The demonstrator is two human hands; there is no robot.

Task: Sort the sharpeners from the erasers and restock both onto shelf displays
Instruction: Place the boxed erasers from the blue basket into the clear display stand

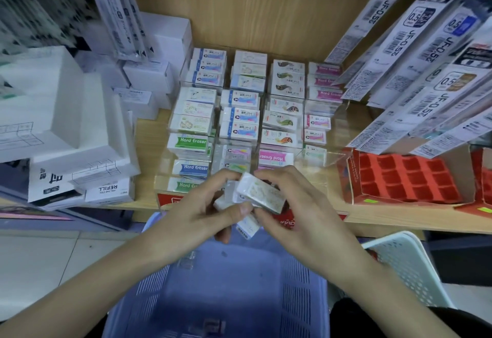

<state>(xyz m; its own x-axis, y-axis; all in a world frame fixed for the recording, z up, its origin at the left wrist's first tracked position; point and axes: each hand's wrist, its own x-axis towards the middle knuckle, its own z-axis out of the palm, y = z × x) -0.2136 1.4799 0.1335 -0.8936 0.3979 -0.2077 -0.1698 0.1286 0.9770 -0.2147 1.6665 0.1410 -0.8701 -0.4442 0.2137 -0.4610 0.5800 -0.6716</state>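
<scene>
My left hand (210, 211) and my right hand (295, 204) meet just in front of the shelf edge, above a blue basket (234, 284). Between them they grip a small bunch of white wrapped erasers (259, 191); the top one lies tilted, pinched by my right fingers, and another eraser (249, 224) pokes out below my left thumb. Behind the hands a clear tiered display (250, 114) on the wooden shelf holds rows of boxed erasers, some labelled Hard Eraser (190, 142). No sharpener can be made out clearly.
White boxes and refill packs (80, 130) are stacked at the left of the shelf. Hanging pen-refill packets (426, 53) slant down at the right over a red compartment tray (404, 175). A white perforated basket (407, 263) stands beside the blue one.
</scene>
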